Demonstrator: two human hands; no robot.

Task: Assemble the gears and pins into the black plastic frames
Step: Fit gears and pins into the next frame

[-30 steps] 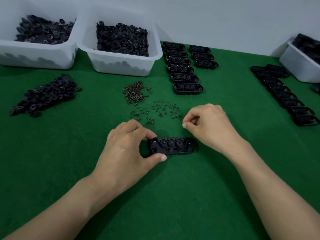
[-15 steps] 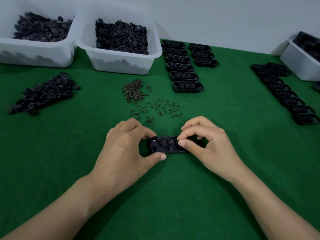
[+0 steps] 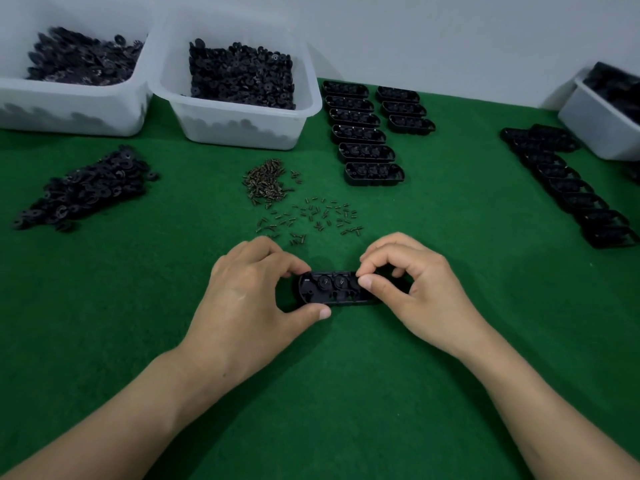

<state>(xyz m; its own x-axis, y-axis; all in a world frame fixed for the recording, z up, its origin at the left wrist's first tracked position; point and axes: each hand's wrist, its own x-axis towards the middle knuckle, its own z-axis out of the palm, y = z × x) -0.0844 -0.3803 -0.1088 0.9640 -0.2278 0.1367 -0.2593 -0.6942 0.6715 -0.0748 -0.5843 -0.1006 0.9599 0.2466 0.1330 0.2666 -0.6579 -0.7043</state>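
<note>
A black oval plastic frame (image 3: 332,289) with gears inside lies flat on the green felt in front of me. My left hand (image 3: 252,299) grips its left end between thumb and forefinger. My right hand (image 3: 412,289) hovers over the frame's right part, thumb and forefinger pinched together above it; whatever is pinched is too small to make out. The right end of the frame is hidden under that hand. Loose small brown pins (image 3: 311,216) lie scattered just beyond the hands, with a denser heap of pins (image 3: 265,180) behind them.
A loose pile of black gears (image 3: 86,188) sits at left. Two white bins of black gears (image 3: 239,74) (image 3: 69,60) stand at the back. Rows of black frames (image 3: 367,133) lie behind centre, another row of frames (image 3: 571,188) at right, beside a white bin (image 3: 602,126).
My right hand came back from the scattered pins to the frame's right part and now pinches above it. My left hand has kept its grip on the frame.
</note>
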